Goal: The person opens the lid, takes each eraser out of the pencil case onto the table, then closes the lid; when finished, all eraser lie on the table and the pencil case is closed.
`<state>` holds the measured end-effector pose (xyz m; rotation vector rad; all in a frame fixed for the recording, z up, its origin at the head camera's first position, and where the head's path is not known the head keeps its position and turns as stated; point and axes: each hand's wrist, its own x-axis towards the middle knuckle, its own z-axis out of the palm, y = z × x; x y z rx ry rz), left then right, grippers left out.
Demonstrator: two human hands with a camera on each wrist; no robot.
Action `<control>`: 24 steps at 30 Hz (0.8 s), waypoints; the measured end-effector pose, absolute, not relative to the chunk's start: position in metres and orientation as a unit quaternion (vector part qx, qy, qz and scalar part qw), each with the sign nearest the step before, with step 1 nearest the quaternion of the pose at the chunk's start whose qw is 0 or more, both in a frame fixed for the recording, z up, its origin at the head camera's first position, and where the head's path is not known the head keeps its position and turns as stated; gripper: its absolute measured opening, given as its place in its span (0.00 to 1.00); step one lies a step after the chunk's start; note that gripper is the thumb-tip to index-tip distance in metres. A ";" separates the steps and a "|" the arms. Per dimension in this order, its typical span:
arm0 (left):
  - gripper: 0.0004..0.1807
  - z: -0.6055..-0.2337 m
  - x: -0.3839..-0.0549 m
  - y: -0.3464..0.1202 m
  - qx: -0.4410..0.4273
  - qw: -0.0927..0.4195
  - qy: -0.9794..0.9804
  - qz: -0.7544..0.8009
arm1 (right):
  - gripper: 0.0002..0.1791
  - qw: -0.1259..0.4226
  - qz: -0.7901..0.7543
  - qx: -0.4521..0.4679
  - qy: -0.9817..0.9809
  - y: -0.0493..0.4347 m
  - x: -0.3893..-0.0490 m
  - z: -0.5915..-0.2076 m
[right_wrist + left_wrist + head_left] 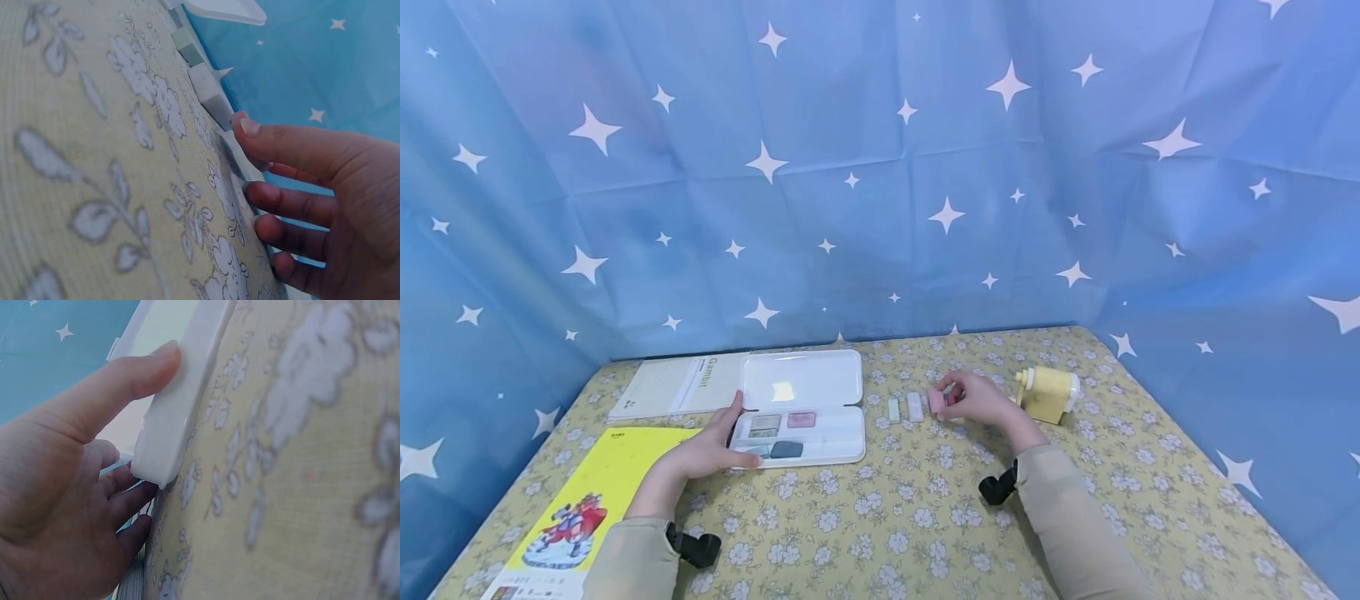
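- Here's the right hand point(973, 400), thumb and fingertips pinching a small pink rectangular block point(936, 401)! It's to the right of the case; whether it touches the cloth, I can't tell.
- Just left of that pinch, a white rectangular block point(914, 407), then a slim pale-green block point(893, 410), both lying on the yellow flowered tablecloth point(865, 533).
- Over to the left hand point(718, 442): it's gripping the left end of a shallow white hinged case point(838, 446), thumb along the front edge, fingers around the end.
- The case lies with its lid point(820, 367) folded back, and inside sit a grey-green block point(764, 426), a second pink block point(801, 420) beside it and a dark slate block point(786, 450) nearer the front.
- Right of the right hand stands a yellow boxy gadget with a white end point(1051, 393).
- On the left, a pale notebook marked "Gambit" point(677, 387) and, nearer, a bright yellow illustrated book point(625, 467).
- Behind everything, a blue star-patterned curtain point(880, 183)!
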<state>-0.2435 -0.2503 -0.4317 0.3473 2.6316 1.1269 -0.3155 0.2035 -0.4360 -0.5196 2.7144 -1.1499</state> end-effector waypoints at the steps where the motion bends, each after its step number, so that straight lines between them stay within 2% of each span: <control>1: 0.68 -0.432 -0.244 -0.250 0.117 0.129 0.905 0.388 | 0.21 0.074 -0.383 -0.173 0.905 0.203 -0.316 -0.436; 24: 0.68 -0.431 -0.243 -0.250 0.108 0.131 0.907 0.386 | 0.20 0.086 -0.371 -0.169 0.909 0.203 -0.316 -0.440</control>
